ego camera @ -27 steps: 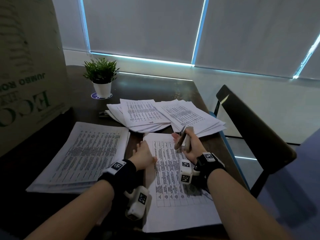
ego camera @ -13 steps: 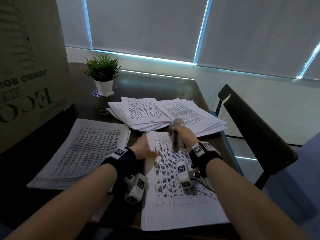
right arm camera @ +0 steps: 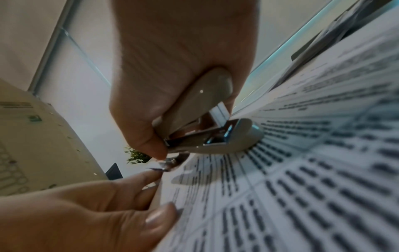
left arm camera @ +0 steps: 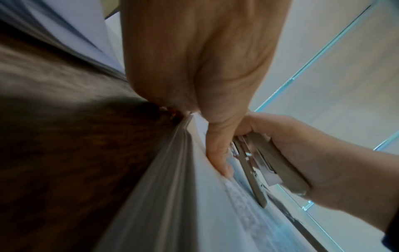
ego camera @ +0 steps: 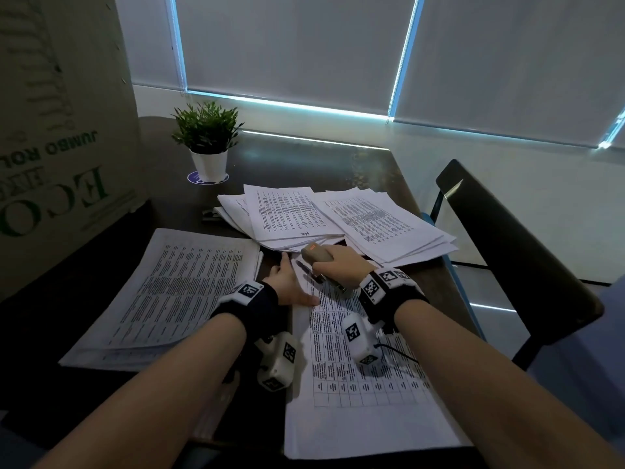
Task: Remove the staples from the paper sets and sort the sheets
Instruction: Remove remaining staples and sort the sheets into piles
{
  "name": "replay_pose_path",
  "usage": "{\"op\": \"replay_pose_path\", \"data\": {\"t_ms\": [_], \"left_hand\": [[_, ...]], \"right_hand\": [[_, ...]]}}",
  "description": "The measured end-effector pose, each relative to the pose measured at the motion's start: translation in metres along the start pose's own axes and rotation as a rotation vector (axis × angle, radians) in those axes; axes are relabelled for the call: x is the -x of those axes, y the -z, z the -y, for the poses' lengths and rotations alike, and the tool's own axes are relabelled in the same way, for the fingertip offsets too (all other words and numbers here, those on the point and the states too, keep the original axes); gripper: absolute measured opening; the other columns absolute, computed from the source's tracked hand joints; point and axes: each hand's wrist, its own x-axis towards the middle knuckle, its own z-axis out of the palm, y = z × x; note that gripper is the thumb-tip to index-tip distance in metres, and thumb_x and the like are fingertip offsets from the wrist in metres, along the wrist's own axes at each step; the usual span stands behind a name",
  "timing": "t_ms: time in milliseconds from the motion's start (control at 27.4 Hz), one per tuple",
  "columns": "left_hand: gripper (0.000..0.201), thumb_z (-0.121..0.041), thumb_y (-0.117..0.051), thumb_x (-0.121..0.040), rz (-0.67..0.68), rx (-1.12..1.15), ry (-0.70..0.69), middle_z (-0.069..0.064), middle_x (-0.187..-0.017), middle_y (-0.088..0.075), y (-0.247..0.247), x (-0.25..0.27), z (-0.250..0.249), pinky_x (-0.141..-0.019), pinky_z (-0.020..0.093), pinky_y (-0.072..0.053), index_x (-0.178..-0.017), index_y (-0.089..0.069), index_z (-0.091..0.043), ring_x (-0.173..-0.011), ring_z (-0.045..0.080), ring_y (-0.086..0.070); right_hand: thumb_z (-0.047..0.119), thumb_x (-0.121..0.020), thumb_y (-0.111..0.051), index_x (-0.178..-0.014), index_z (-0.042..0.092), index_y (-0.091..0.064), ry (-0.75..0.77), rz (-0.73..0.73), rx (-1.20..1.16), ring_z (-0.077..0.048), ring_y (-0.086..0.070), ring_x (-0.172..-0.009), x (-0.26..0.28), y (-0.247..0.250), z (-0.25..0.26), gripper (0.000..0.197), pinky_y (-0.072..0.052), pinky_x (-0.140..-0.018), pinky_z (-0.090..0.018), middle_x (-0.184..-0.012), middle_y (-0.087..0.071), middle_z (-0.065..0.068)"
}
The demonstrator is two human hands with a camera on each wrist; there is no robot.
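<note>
The right hand [ego camera: 341, 265] is wrapped around a beige stapler [ego camera: 316, 255], its metal end pressed down on the far left corner of the paper set [ego camera: 355, 414] lying near the person on the table [ego camera: 338, 164]. The left hand [ego camera: 291, 282] lies flat on that set's left edge, fingers straight, thumb [left arm camera: 218, 153] just beside the tool's metal base. Whether a staple is caught there cannot be told. 1 pile [ego camera: 162, 299] lies to the left; fanned sheets [ego camera: 338, 218] lie beyond the hands.
</note>
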Motion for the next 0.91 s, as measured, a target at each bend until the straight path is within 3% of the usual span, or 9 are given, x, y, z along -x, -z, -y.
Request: {"op": "replay_pose_path", "data": {"t_ms": [292, 402, 475, 548, 585, 658, 731, 841, 914], "left_hand": [[0.125, -0.043, -0.083, -0.068, -0.040, 0.044, -0.051, 0.017, -0.156, -0.012, -0.004, -0.001, 0.001, -0.112, 0.039, -0.027, -0.152, 0.006, -0.015, -0.143, 0.029, -0.021], [0.114, -0.030, -0.088, -0.063, -0.142, 0.194, -0.106, 0.015, -0.148, -0.027, -0.005, 0.003, 0.002, -0.110, 0.040, -0.033, -0.148, -0.015, -0.012, -0.136, 0.028, -0.032], [0.082, -0.028, -0.085, -0.063, -0.298, 0.265, -0.246, 0.013, -0.131, -0.044, -0.003, 0.004, 0.001, -0.100, 0.040, -0.042, -0.131, -0.043, -0.010, -0.120, 0.026, -0.045], [0.031, -0.028, -0.069, -0.078, -0.355, 0.392, -0.393, 0.013, -0.107, -0.059, 0.000, 0.012, -0.008, -0.083, 0.036, -0.048, -0.103, -0.060, -0.011, -0.099, 0.028, -0.057], [0.014, -0.021, -0.059, -0.088, -0.313, 0.514, -0.412, 0.014, -0.101, -0.063, 0.004, 0.021, -0.014, -0.080, 0.038, -0.049, -0.098, -0.061, -0.012, -0.095, 0.030, -0.060], [0.014, -0.013, -0.045, -0.098, -0.271, 0.779, -0.365, 0.012, -0.103, -0.066, 0.017, 0.037, -0.025, -0.085, 0.043, -0.052, -0.105, -0.058, -0.013, -0.098, 0.030, -0.063], [0.016, -0.014, -0.041, -0.101, -0.374, 0.916, -0.406, 0.007, -0.103, -0.067, 0.040, 0.052, -0.039, -0.085, 0.040, -0.054, -0.109, -0.055, -0.016, -0.098, 0.023, -0.065], [0.015, -0.013, -0.039, -0.102, -0.618, 0.895, -0.629, 0.001, -0.098, -0.064, 0.081, 0.081, -0.082, -0.076, 0.027, -0.053, -0.111, -0.051, -0.013, -0.086, 0.009, -0.063], [0.012, -0.014, -0.039, -0.102, -0.767, 0.891, -0.772, -0.001, -0.094, -0.061, 0.103, 0.102, -0.117, -0.069, 0.019, -0.052, -0.109, -0.048, -0.014, -0.081, 0.005, -0.060]], "right_hand": [[0.032, -0.078, -0.069, -0.106, 0.011, -0.061, 0.111, -0.150, -0.078, -0.017, -0.053, -0.079, 0.006, -0.003, -0.009, 0.036, -0.036, -0.059, -0.023, -0.091, -0.055, 0.000], [0.036, -0.064, -0.063, -0.092, 0.010, -0.064, 0.235, -0.256, -0.137, -0.014, -0.051, -0.073, 0.013, -0.002, -0.004, 0.038, -0.038, -0.063, -0.025, -0.084, -0.058, -0.001], [0.031, -0.068, -0.064, -0.094, 0.006, -0.063, 0.257, -0.317, -0.230, -0.008, -0.051, -0.069, 0.017, 0.004, 0.002, 0.036, -0.039, -0.061, -0.018, -0.081, -0.060, -0.001], [0.019, -0.078, -0.069, -0.100, 0.006, -0.060, 0.219, -0.325, -0.271, -0.009, -0.052, -0.074, 0.023, 0.019, 0.009, 0.027, -0.042, -0.063, -0.017, -0.090, -0.057, -0.001], [0.015, -0.082, -0.070, -0.101, 0.007, -0.056, 0.185, -0.355, -0.312, -0.013, -0.053, -0.083, 0.027, 0.028, 0.009, 0.024, -0.046, -0.069, -0.019, -0.101, -0.054, -0.003], [0.015, -0.082, -0.070, -0.094, 0.013, -0.054, 0.101, -0.482, -0.493, -0.024, -0.056, -0.099, 0.039, 0.050, 0.000, 0.020, -0.056, -0.080, -0.036, -0.117, -0.049, -0.009], [0.013, -0.080, -0.065, -0.085, 0.012, -0.055, 0.038, -0.581, -0.729, -0.029, -0.063, -0.090, 0.055, 0.074, -0.011, 0.011, -0.058, -0.076, -0.049, -0.103, -0.060, -0.015], [0.010, -0.079, -0.060, -0.099, 0.003, -0.059, 0.057, -0.496, -0.914, -0.019, -0.065, -0.071, 0.084, 0.112, -0.011, 0.022, -0.056, -0.058, -0.033, -0.082, -0.063, -0.008], [0.006, -0.086, -0.056, -0.101, 0.002, -0.058, 0.207, -0.528, -0.963, -0.017, -0.064, -0.072, 0.099, 0.136, 0.005, 0.016, -0.056, -0.062, -0.033, -0.084, -0.062, -0.008]]}}
